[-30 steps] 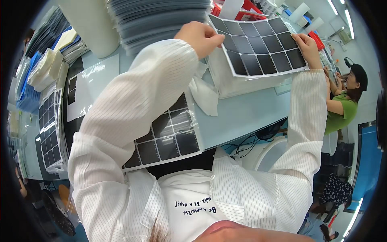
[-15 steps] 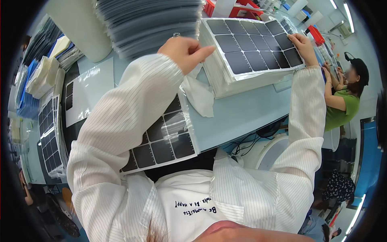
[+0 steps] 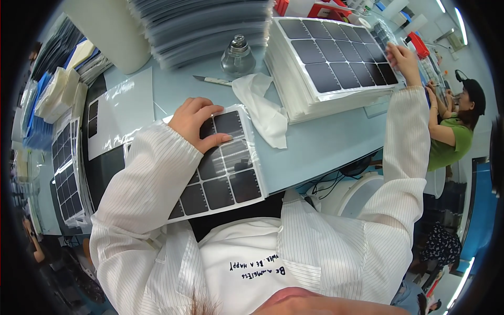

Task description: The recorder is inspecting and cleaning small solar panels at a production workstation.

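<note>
My left hand (image 3: 197,123) lies with thumb and fingers apart on a sheet of black rounded squares (image 3: 220,181) in front of me. The thumb rests across the squares, and the sheet's left part is hidden under my sleeve. My right hand (image 3: 404,63) is at the right edge of a tall stack (image 3: 299,102) of similar sheets, fingers closed in a pinch. What the fingertips hold is too small to make out. A crumpled white cloth (image 3: 265,113) lies between the sheet and the stack. Beyond my left hand are a craft knife (image 3: 212,80) and a glass bottle with a metal top (image 3: 239,56).
A high pile of clear plastic sheets (image 3: 205,26) stands at the back, beside a white roll (image 3: 107,31). More black-square sheets (image 3: 65,168) lie at the left. Red bins (image 3: 328,10) are behind the stack. A person in green (image 3: 454,136) works at the right.
My left hand has come down and left from beside the stack onto the near sheet, uncovering the bottle and knife. My right hand has shifted slightly right and lower, off the top sheet's squares.
</note>
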Tool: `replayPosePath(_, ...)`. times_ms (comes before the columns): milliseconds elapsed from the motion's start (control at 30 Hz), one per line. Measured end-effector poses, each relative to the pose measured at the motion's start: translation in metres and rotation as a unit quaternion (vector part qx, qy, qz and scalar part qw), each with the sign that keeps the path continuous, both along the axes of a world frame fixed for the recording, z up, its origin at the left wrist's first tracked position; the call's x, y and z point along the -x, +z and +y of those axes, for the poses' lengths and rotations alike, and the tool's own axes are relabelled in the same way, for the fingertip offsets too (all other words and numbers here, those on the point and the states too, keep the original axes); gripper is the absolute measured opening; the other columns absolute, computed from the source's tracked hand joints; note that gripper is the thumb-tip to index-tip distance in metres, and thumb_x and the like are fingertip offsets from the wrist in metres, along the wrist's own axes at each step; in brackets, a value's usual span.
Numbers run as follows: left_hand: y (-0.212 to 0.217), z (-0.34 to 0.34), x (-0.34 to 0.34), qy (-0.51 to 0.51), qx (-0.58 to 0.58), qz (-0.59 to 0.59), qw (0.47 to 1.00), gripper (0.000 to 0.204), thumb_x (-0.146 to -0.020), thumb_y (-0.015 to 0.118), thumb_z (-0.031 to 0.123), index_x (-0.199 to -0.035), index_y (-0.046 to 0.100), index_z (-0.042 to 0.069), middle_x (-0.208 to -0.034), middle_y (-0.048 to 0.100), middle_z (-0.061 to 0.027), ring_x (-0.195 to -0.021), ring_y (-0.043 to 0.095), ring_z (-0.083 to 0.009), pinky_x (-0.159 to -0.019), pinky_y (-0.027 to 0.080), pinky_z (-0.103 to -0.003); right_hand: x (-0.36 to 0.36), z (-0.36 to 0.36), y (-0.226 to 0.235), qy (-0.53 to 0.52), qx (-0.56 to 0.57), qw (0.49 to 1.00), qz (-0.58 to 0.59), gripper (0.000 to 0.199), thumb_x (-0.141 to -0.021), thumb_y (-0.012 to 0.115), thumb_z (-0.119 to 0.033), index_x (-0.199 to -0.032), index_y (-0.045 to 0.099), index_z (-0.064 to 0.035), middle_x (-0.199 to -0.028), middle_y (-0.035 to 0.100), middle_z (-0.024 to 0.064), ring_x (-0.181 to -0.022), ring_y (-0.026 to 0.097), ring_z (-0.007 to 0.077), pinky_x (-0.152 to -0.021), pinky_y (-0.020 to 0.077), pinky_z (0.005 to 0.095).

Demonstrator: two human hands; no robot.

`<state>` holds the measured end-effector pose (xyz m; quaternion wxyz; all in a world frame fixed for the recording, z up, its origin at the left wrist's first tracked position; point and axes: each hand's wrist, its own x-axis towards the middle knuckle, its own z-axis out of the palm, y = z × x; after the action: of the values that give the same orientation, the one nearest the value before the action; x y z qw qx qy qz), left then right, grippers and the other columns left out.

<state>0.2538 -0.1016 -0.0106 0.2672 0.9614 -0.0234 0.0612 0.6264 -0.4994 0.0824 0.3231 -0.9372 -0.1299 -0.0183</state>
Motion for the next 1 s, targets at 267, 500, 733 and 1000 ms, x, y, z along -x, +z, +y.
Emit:
replayPosePath(267, -0.007, 0.004, 0.002, 0.021, 0.019, 0.004, 1.000, 0.055, -0.068, 0.076, 0.033, -0.112, 0.058, 0.006, -0.109, 0.052, -0.0125, -0.106, 0.049, -0.0273, -0.093, 0.042, -0.037, 0.164, 0.057, 0.032, 0.087, -0.092, 0.967, -0.222, 0.018, -0.090, 0.054, -0.018, -0.091, 0.063, -0.0022, -0.086, 0.062, 0.0018, -0.072, 0.054, 0.0068, -0.061, 0.0382, 0.0193)
replayPosePath(500, -0.014, 0.004, 0.002, 0.047, 0.051, -0.027, 0.997, 0.057, -0.064, 0.079, 0.033, -0.109, 0.060, 0.005, -0.105, 0.054, -0.0122, -0.101, 0.051, -0.0263, -0.089, 0.044, -0.035, 0.289, 0.179, -0.047, 0.416, -0.057, 0.897, -0.138, 0.026, -0.073, 0.065, -0.001, -0.099, 0.059, -0.0014, -0.097, 0.059, 0.0132, -0.086, 0.059, 0.0296, -0.074, 0.0474, 0.0327)
replayPosePath(733, -0.025, 0.008, 0.000, 0.026, 0.052, -0.062, 0.996, 0.059, -0.062, 0.080, 0.035, -0.108, 0.061, 0.005, -0.101, 0.055, -0.0095, -0.098, 0.052, -0.0243, -0.086, 0.045, -0.034, 0.262, 0.232, -0.106, 0.404, -0.080, 0.902, -0.130, 0.034, -0.075, 0.060, 0.001, -0.109, 0.055, -0.0013, -0.097, 0.057, 0.0135, -0.087, 0.057, 0.0286, -0.076, 0.0466, 0.0345)
replayPosePath(1000, -0.026, 0.011, 0.002, 0.031, 0.053, -0.047, 0.997, 0.061, -0.062, 0.079, 0.036, -0.112, 0.060, 0.007, -0.103, 0.054, -0.0085, -0.099, 0.051, -0.0239, -0.087, 0.043, -0.034, 0.255, 0.236, -0.109, 0.368, -0.095, 0.924, -0.051, 0.032, -0.072, 0.065, -0.001, -0.104, 0.059, -0.0009, -0.087, 0.060, 0.0103, -0.080, 0.059, 0.0213, -0.069, 0.0463, 0.0297)
